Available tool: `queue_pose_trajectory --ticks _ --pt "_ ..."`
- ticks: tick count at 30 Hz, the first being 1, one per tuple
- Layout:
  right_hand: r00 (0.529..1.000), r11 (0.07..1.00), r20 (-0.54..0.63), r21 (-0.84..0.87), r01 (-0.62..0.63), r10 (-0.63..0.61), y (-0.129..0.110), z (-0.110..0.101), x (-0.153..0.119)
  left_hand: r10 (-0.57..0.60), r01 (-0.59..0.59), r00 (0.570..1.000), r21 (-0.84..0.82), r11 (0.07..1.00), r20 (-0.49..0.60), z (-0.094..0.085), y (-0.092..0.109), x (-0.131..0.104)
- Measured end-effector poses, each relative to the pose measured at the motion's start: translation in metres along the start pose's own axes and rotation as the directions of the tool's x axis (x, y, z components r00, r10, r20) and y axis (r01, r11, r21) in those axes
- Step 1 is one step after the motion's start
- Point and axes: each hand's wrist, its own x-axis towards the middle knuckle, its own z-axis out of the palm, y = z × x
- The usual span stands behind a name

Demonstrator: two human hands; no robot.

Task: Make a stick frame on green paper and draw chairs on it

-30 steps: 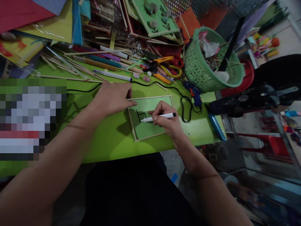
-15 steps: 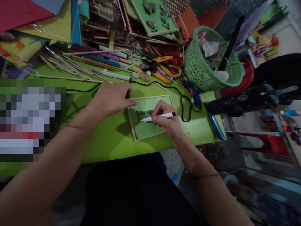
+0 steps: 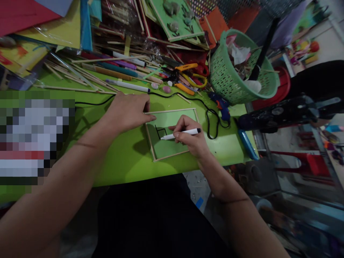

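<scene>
Right hand (image 3: 191,140) grips a marker (image 3: 191,131) over the framed panel (image 3: 172,148); left hand (image 3: 127,111), unclenched, at the panel's ten o'clock; glue gun (image 3: 222,107) at two, basket (image 3: 228,77) beyond

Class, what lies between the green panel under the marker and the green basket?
The head view shows a blue glue gun and some black cord between panel and basket.
</scene>
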Motion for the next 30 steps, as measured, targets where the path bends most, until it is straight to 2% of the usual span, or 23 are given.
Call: queue_pose_trajectory --ticks 7,14,21,30 --pt "0.999 0.999 0.016 -0.004 0.032 -0.032 -0.001 -0.001 0.0 -0.025 0.025 1.0 -0.025 0.999 -0.006 0.001 0.0 0.001" --pt "0.999 0.999 0.023 0.009 0.033 -0.033 0.002 -0.001 -0.001 0.0 -0.001 1.0 -0.021 1.0 -0.022 0.002 -0.002 0.002" --pt "0.996 0.992 -0.092 0.118 0.032 -0.021 0.01 -0.006 0.001 -0.001 0.001 1.0 0.014 1.0 -0.01 0.002 -0.002 0.002" --pt "0.998 0.995 -0.046 0.085 0.047 -0.043 0.011 -0.003 -0.001 -0.01 0.01 1.0 -0.011 1.0 -0.007 0.002 -0.002 0.002"
